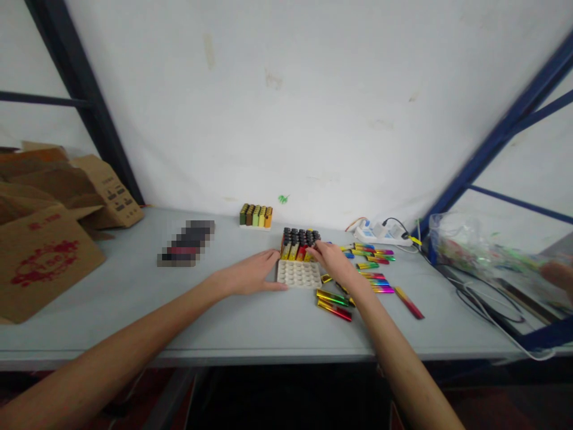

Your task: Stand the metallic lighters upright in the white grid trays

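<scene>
Near the middle of the table, a white tray point(299, 275) with rows of round hollows shows its bare front part. Several shiny yellow and red lighters with black tops point(301, 242) stand in rows at its back. My left hand point(258, 272) is at the tray's left side, thumb and fingers apart, fingertips by the left end of the rows. My right hand point(330, 258) is at the right end of the rows, its fingers drawn together at a lighter; what they hold, if anything, is hidden. Loose metallic lighters point(333, 298) lie right of the tray.
A small block of green, brown and orange lighters point(256, 216) stands by the wall. Cardboard boxes point(54, 257) are at the left, beside a pixelated dark object point(187, 243). A power strip point(384, 233), cables and plastic bags point(470, 245) lie right. Another person's hand point(557, 276) shows at the right edge.
</scene>
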Action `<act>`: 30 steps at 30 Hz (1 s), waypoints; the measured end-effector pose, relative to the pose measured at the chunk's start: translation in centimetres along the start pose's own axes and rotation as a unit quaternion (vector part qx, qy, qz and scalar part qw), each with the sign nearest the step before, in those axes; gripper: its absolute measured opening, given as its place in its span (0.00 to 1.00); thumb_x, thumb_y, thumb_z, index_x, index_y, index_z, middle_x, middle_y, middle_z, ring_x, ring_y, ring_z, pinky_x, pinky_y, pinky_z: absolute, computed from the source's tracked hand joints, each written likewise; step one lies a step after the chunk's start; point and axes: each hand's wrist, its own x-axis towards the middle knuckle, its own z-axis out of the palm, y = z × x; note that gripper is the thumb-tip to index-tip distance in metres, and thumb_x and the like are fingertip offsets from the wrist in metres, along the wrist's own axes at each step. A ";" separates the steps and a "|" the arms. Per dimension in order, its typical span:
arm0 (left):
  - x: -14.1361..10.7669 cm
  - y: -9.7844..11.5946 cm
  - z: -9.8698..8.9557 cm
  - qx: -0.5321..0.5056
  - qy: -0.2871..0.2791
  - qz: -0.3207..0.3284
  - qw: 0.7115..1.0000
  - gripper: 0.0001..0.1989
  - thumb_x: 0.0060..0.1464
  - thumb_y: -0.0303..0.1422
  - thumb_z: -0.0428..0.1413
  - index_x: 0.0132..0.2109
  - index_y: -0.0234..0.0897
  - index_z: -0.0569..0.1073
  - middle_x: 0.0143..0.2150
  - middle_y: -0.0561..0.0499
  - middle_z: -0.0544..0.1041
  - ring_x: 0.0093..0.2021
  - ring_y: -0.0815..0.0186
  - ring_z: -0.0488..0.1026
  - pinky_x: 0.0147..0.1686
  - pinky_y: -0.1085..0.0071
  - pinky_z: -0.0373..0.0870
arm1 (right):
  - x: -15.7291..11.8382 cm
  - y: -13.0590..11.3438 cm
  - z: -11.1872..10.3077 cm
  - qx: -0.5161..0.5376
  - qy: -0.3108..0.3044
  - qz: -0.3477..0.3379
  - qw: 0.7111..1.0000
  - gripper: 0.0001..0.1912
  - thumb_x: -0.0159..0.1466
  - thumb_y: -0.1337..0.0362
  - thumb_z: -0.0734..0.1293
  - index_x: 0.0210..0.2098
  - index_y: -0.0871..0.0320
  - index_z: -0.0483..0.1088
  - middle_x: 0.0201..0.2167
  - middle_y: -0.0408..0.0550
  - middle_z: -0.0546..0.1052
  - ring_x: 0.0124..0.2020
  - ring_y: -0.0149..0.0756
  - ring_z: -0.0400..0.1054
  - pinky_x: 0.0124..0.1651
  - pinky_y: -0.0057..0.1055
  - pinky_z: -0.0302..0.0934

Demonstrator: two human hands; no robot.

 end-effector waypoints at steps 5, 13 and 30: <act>0.0 0.2 -0.2 0.003 -0.004 -0.009 1.000 0.36 0.63 0.58 0.56 0.65 0.36 0.62 0.70 0.36 0.67 0.70 0.50 0.65 0.69 0.60 0.60 | -0.3 -0.6 -0.4 -0.067 -0.032 0.052 0.996 0.20 0.77 0.49 0.59 0.43 0.57 0.74 0.36 0.58 0.83 0.35 0.44 0.78 0.36 0.32 0.61; -0.1 0.3 -0.4 0.003 -0.013 -0.011 1.000 0.36 0.63 0.58 0.55 0.64 0.36 0.61 0.70 0.35 0.67 0.70 0.49 0.65 0.67 0.60 0.62 | -2.1 0.8 -1.4 0.017 -0.015 -0.028 0.999 0.19 0.76 0.53 0.63 0.35 0.57 0.77 0.30 0.49 0.80 0.30 0.36 0.73 0.34 0.29 0.58; -0.1 0.4 -0.6 0.022 -0.009 -0.021 0.999 0.37 0.63 0.59 0.54 0.65 0.35 0.61 0.70 0.34 0.67 0.70 0.48 0.67 0.69 0.57 0.60 | -4.0 9.8 -0.2 0.018 -0.005 0.061 0.998 0.16 0.73 0.63 0.65 0.56 0.62 0.76 0.54 0.61 0.79 0.56 0.45 0.74 0.63 0.41 0.64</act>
